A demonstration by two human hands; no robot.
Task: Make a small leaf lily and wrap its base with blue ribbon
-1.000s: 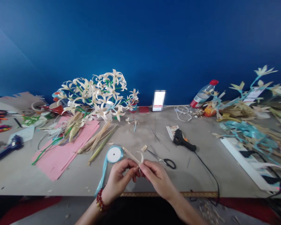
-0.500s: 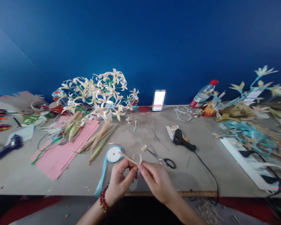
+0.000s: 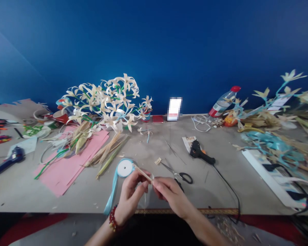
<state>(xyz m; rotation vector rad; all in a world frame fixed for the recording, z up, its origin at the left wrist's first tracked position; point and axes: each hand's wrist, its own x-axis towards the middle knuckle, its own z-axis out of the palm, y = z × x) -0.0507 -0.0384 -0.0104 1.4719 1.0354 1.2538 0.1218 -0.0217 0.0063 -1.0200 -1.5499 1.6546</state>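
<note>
Left hand (image 3: 133, 189) and right hand (image 3: 169, 193) both pinching thin pale strip (image 3: 143, 173) over tabletop (image 3: 84, 201); far end of strip toward ribbon roll (image 3: 125, 167). Scissors (image 3: 185, 178) lie just beyond right hand; black glue gun (image 3: 200, 153) farther right.

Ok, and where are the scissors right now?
In the head view, the scissors lie right of centre, just beyond the right hand, left of the black glue gun.

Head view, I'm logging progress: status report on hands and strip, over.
Right hand pinching pale strip; left hand against it, grip unclear. Ribbon spool close beyond left hand, scissors beyond right.
</note>
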